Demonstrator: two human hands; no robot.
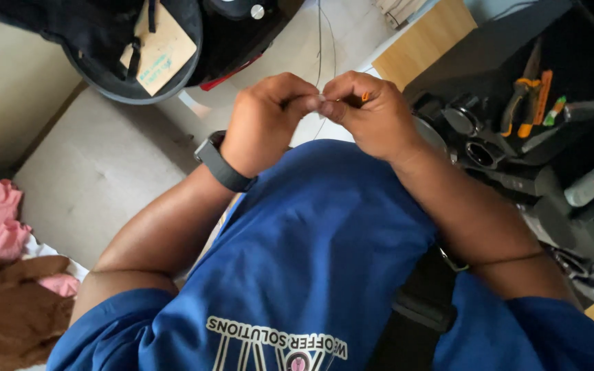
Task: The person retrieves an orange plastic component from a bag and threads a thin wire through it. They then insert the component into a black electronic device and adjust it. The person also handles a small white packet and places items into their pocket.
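I see open pale floor at left. Left hand (264,120), dark watch on the wrist, and right hand (369,113) meet knuckle to knuckle, fingertips pinched on a thin dark wire (320,41); black tool tray (586,69) crowds the right edge.

A blue short-sleeved shirt (324,240) with white lettering on the chest is worn. A dark grey smartwatch (220,163) is strapped on the left wrist, below the fingers, and a thin band (510,260) is seen further down the right forearm.
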